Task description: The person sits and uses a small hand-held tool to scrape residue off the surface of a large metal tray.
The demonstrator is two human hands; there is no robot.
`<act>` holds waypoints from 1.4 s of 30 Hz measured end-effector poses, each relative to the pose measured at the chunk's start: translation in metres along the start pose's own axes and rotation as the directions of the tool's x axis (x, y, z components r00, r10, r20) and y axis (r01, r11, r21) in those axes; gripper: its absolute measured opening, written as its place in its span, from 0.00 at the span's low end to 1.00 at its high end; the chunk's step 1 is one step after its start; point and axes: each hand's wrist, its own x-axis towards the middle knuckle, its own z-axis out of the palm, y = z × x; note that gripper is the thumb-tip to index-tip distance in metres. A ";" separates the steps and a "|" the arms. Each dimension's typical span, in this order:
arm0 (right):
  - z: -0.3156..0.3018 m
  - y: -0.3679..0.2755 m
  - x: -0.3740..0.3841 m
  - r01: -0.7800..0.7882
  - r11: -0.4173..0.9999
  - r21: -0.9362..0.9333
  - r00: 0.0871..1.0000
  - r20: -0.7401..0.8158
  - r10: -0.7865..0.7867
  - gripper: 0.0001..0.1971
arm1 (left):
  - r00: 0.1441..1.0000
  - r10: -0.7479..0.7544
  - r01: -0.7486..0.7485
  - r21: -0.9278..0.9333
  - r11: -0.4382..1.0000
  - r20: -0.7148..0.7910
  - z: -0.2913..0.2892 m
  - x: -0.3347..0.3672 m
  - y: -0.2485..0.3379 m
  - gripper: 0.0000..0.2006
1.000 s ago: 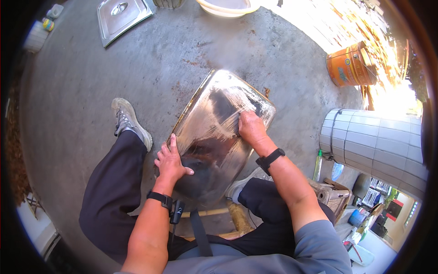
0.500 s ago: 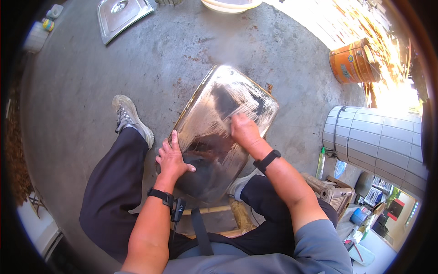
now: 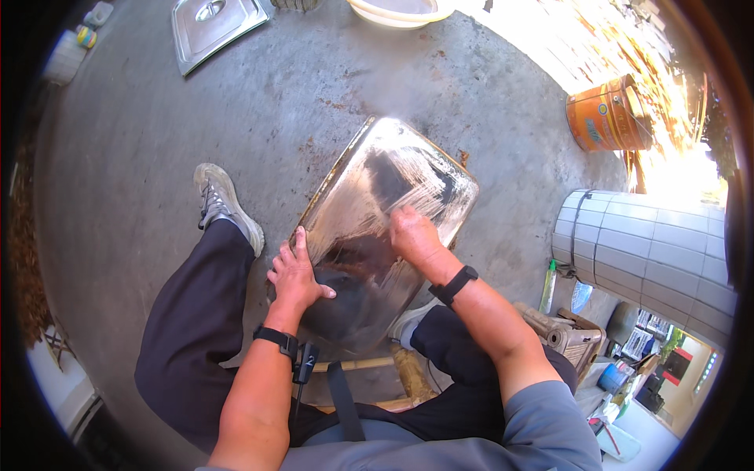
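Between my feet sits a large rectangular metal pan, its flat face toward me, blackened in patches and streaked with bright scrubbed-looking marks. My left hand holds the pan's left edge, the thumb lying on the flat face and the fingers spread along the side. On the middle right of that face, my right hand presses down with its fingers curled in. Whatever those fingers hold is hidden beneath them.
A steel lid lies at the far left, with a pale basin at the far middle. To the right stand an orange bucket and a white-tiled block. Bamboo seat bars show below the pan.
My right hand has slid slightly left and toward me over the pan's face. My left hand keeps its place on the edge. The whole view has shifted a little.
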 end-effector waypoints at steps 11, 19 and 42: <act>-0.015 0.022 0.010 -0.038 0.999 -0.006 0.992 -0.120 0.037 0.06 | 0.999 0.029 -0.030 -0.030 0.999 -0.029 -0.001 0.000 0.000 0.71; -0.017 0.031 0.009 -0.066 0.998 -0.005 0.982 -0.179 0.064 0.06 | 1.000 0.015 -0.016 -0.008 1.000 -0.027 -0.001 -0.001 -0.002 0.71; -0.009 0.038 -0.013 -0.021 1.000 0.001 0.871 -0.490 0.019 0.04 | 0.999 0.004 -0.007 -0.066 0.998 -0.045 -0.003 -0.005 0.004 0.72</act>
